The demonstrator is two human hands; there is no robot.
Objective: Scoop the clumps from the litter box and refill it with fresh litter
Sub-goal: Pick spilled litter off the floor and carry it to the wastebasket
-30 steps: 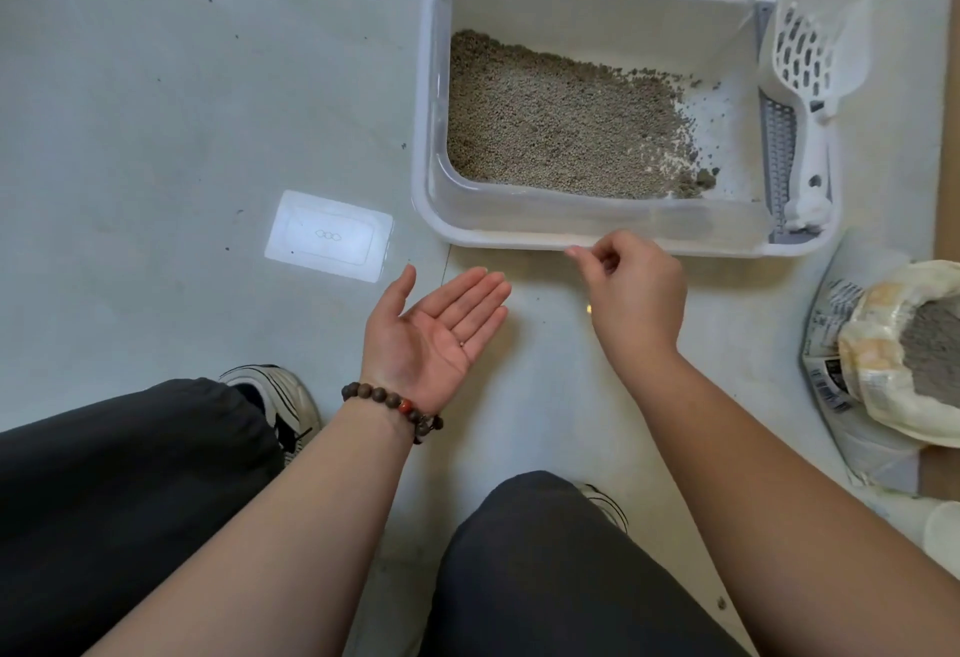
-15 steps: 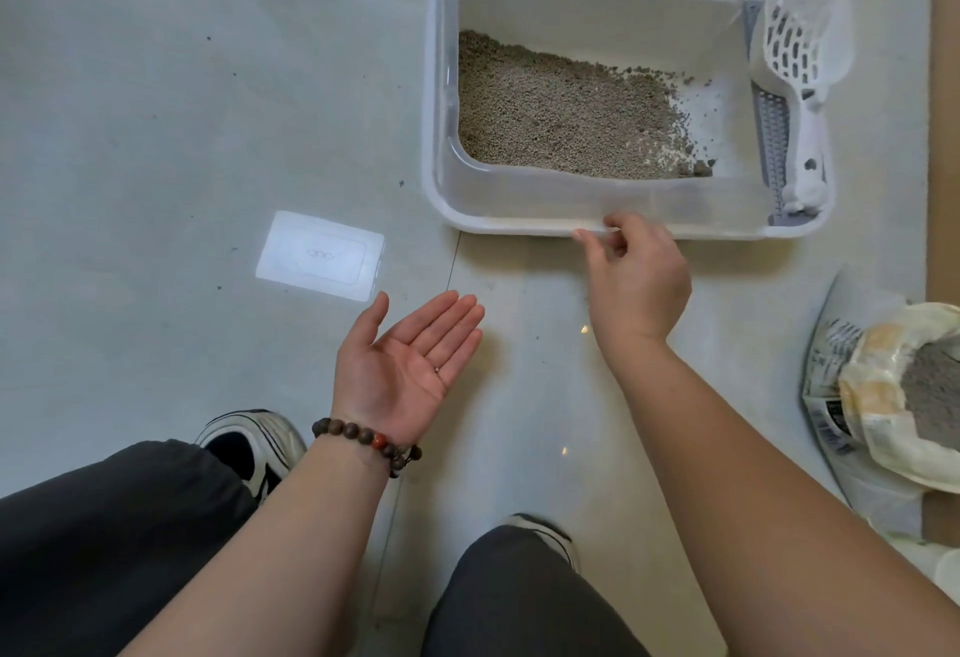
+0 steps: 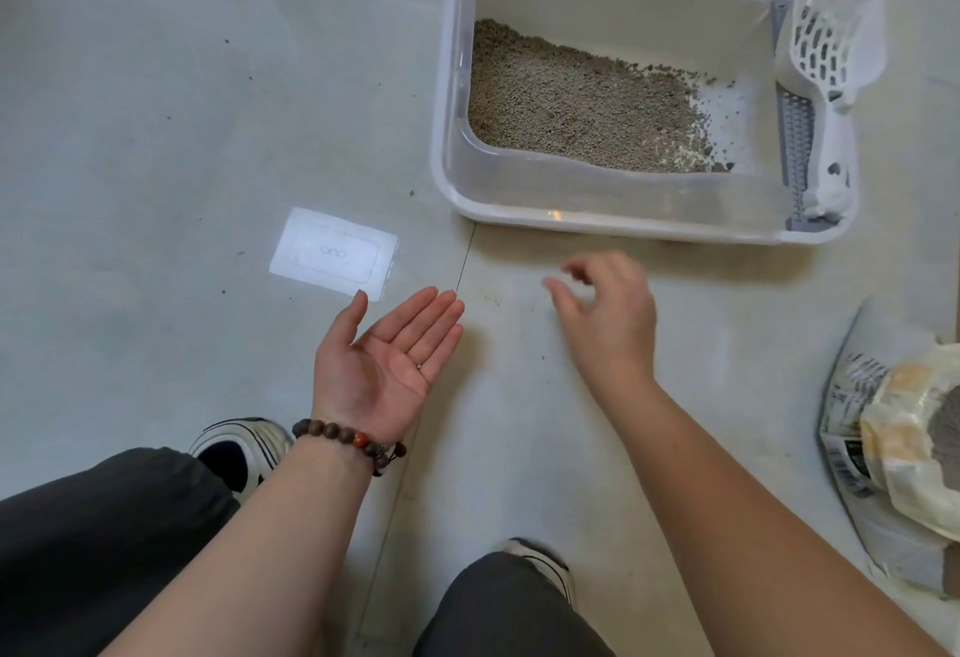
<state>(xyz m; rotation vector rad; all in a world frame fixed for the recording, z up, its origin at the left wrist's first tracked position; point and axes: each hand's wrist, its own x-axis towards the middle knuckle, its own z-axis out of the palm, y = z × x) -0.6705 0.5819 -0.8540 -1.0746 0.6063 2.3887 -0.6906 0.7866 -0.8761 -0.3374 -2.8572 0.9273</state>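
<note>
The white litter box (image 3: 623,231) stands on the floor at upper right. Grey litter (image 3: 566,100) covers its left and middle; the right part of its bottom is nearly bare. A white slotted scoop (image 3: 831,64) lies in the holder on the box's right side. My left hand (image 3: 389,360) is held palm up over the floor, fingers straight, with one tiny grain (image 3: 418,366) on the palm. My right hand (image 3: 608,313) hovers just in front of the box, blurred, its fingers loosely curled with nothing visible between them.
An open bag of fresh litter (image 3: 909,448) leans at the right edge. A white plastic card (image 3: 335,254) lies on the grey floor left of my hands. My knees and both shoes (image 3: 244,448) fill the bottom of the view.
My right hand has pulled back from the box's front rim toward me and to the left. My left hand stays palm up and now shows a grain on it.
</note>
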